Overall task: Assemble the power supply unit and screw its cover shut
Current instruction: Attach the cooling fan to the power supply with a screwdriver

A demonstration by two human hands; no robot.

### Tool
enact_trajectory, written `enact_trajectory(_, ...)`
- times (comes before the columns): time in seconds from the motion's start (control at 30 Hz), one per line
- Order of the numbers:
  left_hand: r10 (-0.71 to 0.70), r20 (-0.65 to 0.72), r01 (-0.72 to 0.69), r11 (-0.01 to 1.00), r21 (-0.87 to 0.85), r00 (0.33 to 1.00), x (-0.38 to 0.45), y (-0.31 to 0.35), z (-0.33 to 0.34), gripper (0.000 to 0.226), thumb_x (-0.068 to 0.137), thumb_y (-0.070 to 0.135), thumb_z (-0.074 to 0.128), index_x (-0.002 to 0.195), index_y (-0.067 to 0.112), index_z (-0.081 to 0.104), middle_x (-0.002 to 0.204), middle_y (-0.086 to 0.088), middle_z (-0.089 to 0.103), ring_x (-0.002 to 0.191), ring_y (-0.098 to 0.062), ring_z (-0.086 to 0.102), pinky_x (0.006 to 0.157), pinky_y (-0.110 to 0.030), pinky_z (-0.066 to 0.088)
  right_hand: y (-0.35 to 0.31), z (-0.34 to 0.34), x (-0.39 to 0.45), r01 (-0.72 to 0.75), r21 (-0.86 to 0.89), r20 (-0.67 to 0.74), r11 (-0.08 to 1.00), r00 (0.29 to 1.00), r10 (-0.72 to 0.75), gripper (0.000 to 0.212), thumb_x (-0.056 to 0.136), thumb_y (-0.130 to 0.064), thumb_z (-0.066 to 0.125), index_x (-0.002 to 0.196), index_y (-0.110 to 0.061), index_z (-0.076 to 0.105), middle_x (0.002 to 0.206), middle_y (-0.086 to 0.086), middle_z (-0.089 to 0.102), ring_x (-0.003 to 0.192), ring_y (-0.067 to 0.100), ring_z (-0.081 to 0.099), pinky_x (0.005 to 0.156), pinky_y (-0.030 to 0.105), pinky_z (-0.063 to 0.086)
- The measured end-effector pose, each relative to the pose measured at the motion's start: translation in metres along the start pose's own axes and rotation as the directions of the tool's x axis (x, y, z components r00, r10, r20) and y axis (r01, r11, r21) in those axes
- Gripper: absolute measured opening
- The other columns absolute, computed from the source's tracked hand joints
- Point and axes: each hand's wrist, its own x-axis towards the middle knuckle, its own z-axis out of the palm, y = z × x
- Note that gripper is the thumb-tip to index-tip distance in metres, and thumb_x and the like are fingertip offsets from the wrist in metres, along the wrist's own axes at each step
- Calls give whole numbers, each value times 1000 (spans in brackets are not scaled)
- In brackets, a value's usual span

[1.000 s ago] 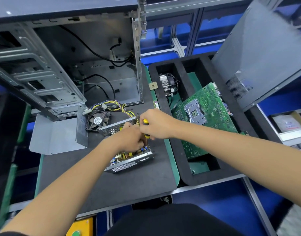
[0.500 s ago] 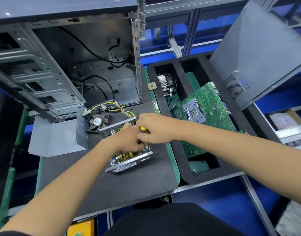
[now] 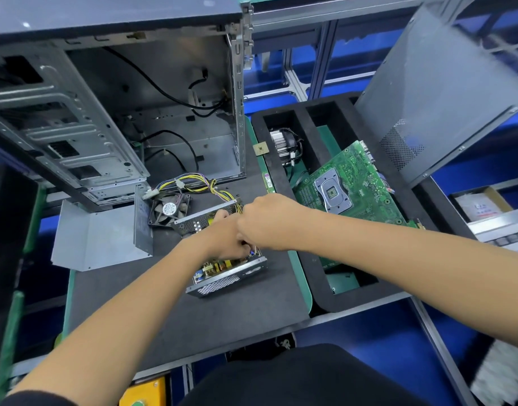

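The power supply unit (image 3: pixel 222 259) lies open on the dark mat (image 3: pixel 170 312), directly beneath both hands, its circuit board showing at their 6 o'clock. The left hand (image 3: pixel 222 241) reaches into the open case with fingers bent downward; whether they pinch anything cannot be told. The right hand (image 3: pixel 266 221) is curled into a fist touching the left at its 2 o'clock, and what it grips is hidden. At the hands' 11 o'clock lies the fan (image 3: pixel 169 209) with the yellow wire bundle (image 3: pixel 199 186) beyond. The grey cover (image 3: pixel 99 238) rests at 9 o'clock. The green motherboard (image 3: pixel 351 189) sits in the foam tray (image 3: pixel 281 177) at 2 o'clock.
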Motion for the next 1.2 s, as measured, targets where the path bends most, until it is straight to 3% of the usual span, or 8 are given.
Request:
enact_trajectory(0.13,-16,-29,15,999,-38,999,2,1,4,12,83,21,53,80,21,65,67,18,50,76,-2,25,75,-25,14,5,-6,-3,-2,124,114,992,993,-12,37,86,-18,59,119,-6,45,104,8,48,61,21,43,49,28,29)
enact_trajectory(0.43,29,-11,-28,998,61,1000,1,1,3,18,87,26,54,96,18,68,100,4,68,109,-16,41,90,-25,11,-8,-5,1,-41,170,23,985,999,37,30,83,-16,60,77,-20,31,74,4,47,62,22,39,55,30,35)
enact_trajectory(0.63,-1,-7,1,997,-83,1000,1,-2,2,17,78,16,57,65,27,55,66,23,52,83,-4,31,78,-21,10,-2,-11,8,-80,66,111,995,991,72,19,95,-28,51,104,-12,56,106,11,63,82,30,58,63,32,41)
enact_trajectory(0.77,-7,37,6,1000,11,999,3,-2,3,21,83,23,55,99,19,67,101,6,66,102,-16,42,79,-22,9,-2,-15,7,-64,131,209,989,977,35,40,92,-26,52,127,-8,42,110,12,47,63,22,51,50,31,32)
enact_trajectory(0.87,-33,13,34,995,-92,999,3,-2,5,17,82,19,56,95,15,66,80,9,61,91,-10,45,77,-20,17,-2,-20,4,-21,134,165,991,986,-2,14,86,-18,57,97,-17,47,87,7,42,52,17,37,45,30,28)
enact_trajectory(0.97,-40,-9,37,977,-209,999,1,-1,3,14,78,10,58,72,22,62,54,22,47,75,18,40,69,-17,24,-2,-22,1,14,58,102,998,995,-20,37,86,-14,57,67,-24,26,72,3,41,56,19,39,49,28,31)
enact_trajectory(1.07,-10,-10,8,994,-109,1000,1,1,1,26,77,10,54,58,27,56,49,29,48,77,13,32,77,-28,15,-4,-14,0,-13,-33,100,999,995,16,2,92,-11,50,90,-12,51,95,10,61,71,25,50,60,32,39)
enact_trajectory(1.2,-23,20,22,998,59,1000,4,3,1,10,80,19,52,76,20,61,77,8,59,84,-12,33,70,-30,11,-2,-15,-1,-88,92,190,992,979,69,33,96,-28,47,121,-7,43,116,14,52,79,31,56,60,34,36)
